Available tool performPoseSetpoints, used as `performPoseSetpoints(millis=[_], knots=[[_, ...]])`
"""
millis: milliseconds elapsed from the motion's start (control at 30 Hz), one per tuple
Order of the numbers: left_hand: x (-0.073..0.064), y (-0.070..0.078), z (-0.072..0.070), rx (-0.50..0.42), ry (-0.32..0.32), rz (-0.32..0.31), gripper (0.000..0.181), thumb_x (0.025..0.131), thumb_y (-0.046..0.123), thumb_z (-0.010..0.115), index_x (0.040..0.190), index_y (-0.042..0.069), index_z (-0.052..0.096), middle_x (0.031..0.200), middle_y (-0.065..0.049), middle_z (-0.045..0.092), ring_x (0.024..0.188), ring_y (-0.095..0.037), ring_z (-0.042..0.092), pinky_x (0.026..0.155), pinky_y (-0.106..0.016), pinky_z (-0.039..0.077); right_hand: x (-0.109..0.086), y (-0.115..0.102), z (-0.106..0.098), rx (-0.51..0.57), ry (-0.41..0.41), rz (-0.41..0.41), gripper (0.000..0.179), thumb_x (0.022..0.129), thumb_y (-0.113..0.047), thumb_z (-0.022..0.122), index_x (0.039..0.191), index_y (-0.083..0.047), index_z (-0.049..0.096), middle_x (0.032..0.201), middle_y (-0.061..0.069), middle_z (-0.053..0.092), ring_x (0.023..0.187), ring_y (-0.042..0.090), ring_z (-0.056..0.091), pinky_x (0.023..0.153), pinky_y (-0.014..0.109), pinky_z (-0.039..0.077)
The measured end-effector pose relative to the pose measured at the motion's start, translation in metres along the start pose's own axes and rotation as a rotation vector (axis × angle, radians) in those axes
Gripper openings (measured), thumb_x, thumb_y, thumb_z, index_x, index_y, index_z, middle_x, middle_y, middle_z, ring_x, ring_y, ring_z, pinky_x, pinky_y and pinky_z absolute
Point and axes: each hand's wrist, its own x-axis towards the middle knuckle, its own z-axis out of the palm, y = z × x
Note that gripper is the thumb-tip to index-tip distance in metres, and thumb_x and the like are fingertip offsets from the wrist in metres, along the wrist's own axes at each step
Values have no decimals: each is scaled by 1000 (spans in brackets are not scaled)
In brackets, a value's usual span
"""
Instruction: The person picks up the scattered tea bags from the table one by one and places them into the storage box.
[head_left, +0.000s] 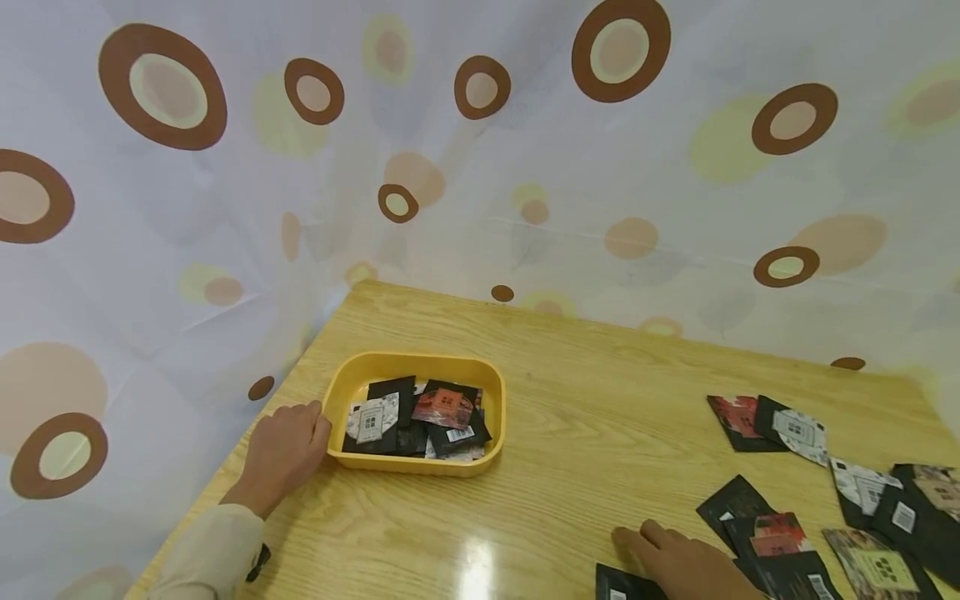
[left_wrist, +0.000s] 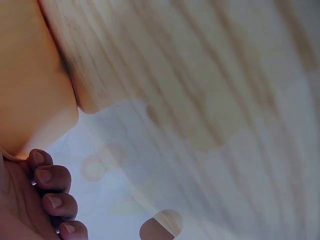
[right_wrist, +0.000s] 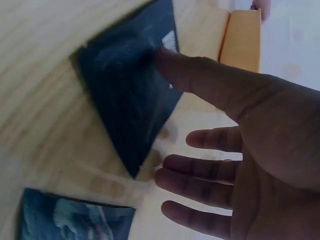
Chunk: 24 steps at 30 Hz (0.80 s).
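A yellow plastic tray (head_left: 416, 468) stands on the left part of the table, holding several black and patterned sachets (head_left: 446, 408). My left hand (head_left: 287, 446) grips its left rim, and the left wrist view has the curled fingers (left_wrist: 54, 175) beside the tray wall (left_wrist: 37, 85). Low on the right, my right hand (head_left: 686, 562) hovers by a black sachet (head_left: 626, 583) with a white barcode label. In the right wrist view its fingers (right_wrist: 200, 187) are spread and straight, and the thumb overlaps that black sachet (right_wrist: 125, 85); whether it touches I cannot tell.
Several loose sachets (head_left: 780, 546) lie scattered and overlapping at the right, with red, white floral and brown designs. Two more sachets (head_left: 798, 429) lie farther back. A white dotted cloth (head_left: 525, 167) hangs behind the wooden table (head_left: 585, 400) and along its left side.
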Motion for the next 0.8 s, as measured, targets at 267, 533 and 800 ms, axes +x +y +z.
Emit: performPoseSetpoints(millis=[267, 533, 800], knots=[[-3, 1, 0, -1, -10, -1, 34, 99, 14, 34, 66, 13, 39, 56, -1, 34, 48, -16, 30, 51, -28, 25, 5, 4, 8, 52, -16, 14, 77, 82, -65, 68, 132, -9, 54, 99, -3, 56, 74, 6, 48, 56, 27, 41], [1, 1, -2, 41, 1, -4, 34, 99, 14, 34, 66, 13, 39, 55, -1, 35, 48, -17, 31, 51, -29, 25, 13, -1, 5, 149, -31, 22, 54, 78, -61, 74, 112, -21, 62, 97, -12, 56, 78, -3, 49, 63, 27, 48], [0, 2, -5, 38, -18, -16, 32, 99, 14, 35, 67, 13, 40, 57, -1, 35, 50, -17, 32, 53, -30, 25, 19, -7, -7, 326, -122, 63, 33, 79, -31, 82, 102, -20, 61, 80, -14, 60, 65, -2, 46, 58, 24, 41]])
